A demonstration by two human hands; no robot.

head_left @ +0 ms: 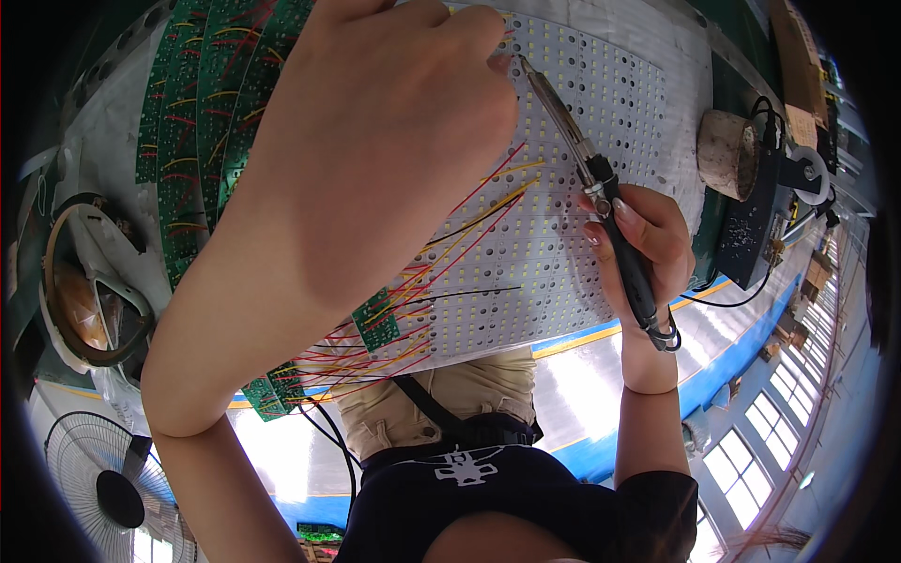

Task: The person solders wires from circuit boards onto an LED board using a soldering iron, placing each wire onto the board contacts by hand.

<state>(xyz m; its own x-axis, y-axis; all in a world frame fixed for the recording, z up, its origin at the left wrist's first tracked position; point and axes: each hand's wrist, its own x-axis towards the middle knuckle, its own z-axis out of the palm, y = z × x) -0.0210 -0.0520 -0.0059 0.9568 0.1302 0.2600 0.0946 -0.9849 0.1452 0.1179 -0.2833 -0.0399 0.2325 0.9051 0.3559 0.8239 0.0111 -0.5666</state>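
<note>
Your right grip is around the soldering iron, tip just beside your left hand over the LED panel (can't tell what that one's pinching), so a slip could probably burn you.

In the middle of the desk, the LED panel is lying, with circuit boards at its left. By the right edge, a cup is sitting beside a box. Beyond the near left corner, a fan is standing.
</note>
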